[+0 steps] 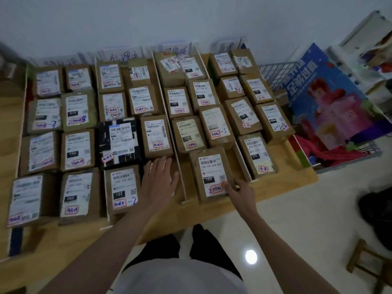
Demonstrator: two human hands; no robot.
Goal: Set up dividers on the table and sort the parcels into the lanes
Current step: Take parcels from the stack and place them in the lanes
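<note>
Task looks close to finished; the counter (pixel 282 183) carries four lanes of parcels, split by white dividers (pixel 177 166) running front to back, with handwritten lane signs (pixel 124 55) propped against the wall at the far end; dividers all appear set. Lanes are packed two parcels wide; far-left lane full to the near edge; second lane has one bare slot at the near right, beside the parcel marked 122 (pixel 123 188); third lane has its last parcel going in now; fourth lane stops short, bare counter in front of the parcel marked 070 (pixel 256 154). Judgement: sorting is at or near the final parcel; whether more parcels wait off-frame can't be told.

Right hand (pixel 240 190) is on the near right corner of the parcel marked 150 (pixel 212 175), which lies at the near end of the third lane, between two dividers; fingers curled over the corner, thumb on the label, so a light grip, likely nudging it square or just setting it down. Left hand (pixel 158 179) is spread flat, fingers straight and splayed, palm down over the bare slot in the second lane, fingertips touching or almost touching the parcel behind it; holds nothing; contact with the counter itself is unclear from this blurry wide-angle view.

Off the counter to the right, a wire basket (pixel 347 158) holds a blue printed box (pixel 326 98) and red stuff.
</note>
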